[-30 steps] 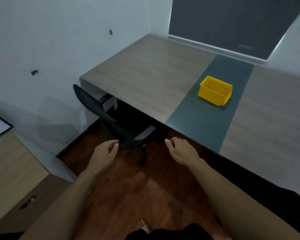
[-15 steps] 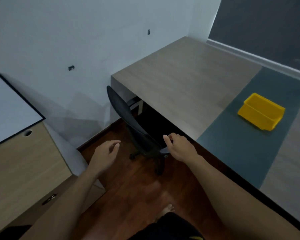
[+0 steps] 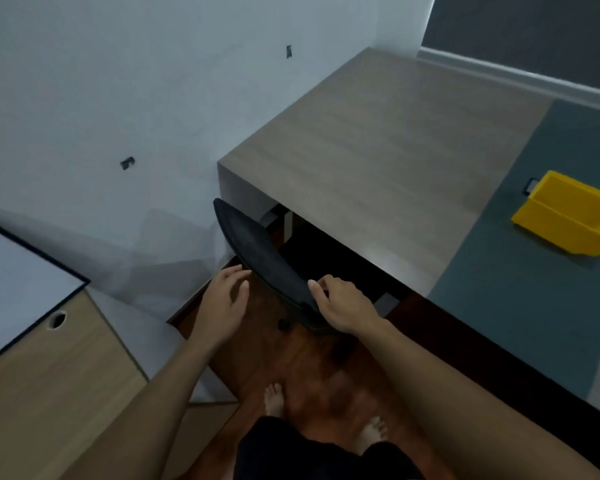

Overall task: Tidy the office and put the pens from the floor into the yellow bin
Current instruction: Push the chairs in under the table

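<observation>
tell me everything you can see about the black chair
The black chair is seen from above: mostly its curved backrest, matte and fabric-like. It stands on the wooden floor, seat pushed under the desk and lost in shadow; a bit of base shows below. The right hand grips the backrest's top edge, thumb on the near side. The left hand is open beside it, contact unclear.

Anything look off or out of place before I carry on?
Nothing spilled or broken. The yellow bin looks slightly skewed on the desk, and the black chair stands angled under the desk corner, right hand gripping its back. No pens show on the floor.
</observation>
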The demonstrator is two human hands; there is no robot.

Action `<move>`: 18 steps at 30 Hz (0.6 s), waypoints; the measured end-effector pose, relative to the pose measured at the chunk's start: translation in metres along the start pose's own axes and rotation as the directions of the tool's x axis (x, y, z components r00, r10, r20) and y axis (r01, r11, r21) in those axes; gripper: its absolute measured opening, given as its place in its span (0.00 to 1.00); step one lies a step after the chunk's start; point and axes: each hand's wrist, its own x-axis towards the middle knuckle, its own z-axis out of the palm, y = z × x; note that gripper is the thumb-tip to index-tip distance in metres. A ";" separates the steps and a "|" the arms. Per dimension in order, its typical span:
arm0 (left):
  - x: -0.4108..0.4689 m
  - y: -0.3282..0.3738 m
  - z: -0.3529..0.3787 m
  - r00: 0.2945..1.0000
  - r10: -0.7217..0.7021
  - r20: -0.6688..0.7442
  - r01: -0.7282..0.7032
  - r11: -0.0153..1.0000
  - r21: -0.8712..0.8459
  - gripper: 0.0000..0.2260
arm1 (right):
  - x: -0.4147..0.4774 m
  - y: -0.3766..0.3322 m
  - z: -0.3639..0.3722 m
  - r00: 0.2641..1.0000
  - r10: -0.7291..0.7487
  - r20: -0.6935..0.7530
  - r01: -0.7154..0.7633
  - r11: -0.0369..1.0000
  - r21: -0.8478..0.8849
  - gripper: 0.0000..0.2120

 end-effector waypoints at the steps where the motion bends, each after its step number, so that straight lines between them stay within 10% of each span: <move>1: 0.013 -0.002 0.002 1.000 0.021 0.006 -0.021 1.000 0.001 0.16 | 0.005 -0.002 0.005 1.000 0.017 -0.007 -0.017 1.000 -0.003 0.30; 18: 0.190 -0.056 0.011 0.760 0.430 0.487 -0.621 0.702 0.350 0.25 | 0.042 -0.049 0.082 0.864 0.463 -0.199 -0.457 0.886 0.076 0.32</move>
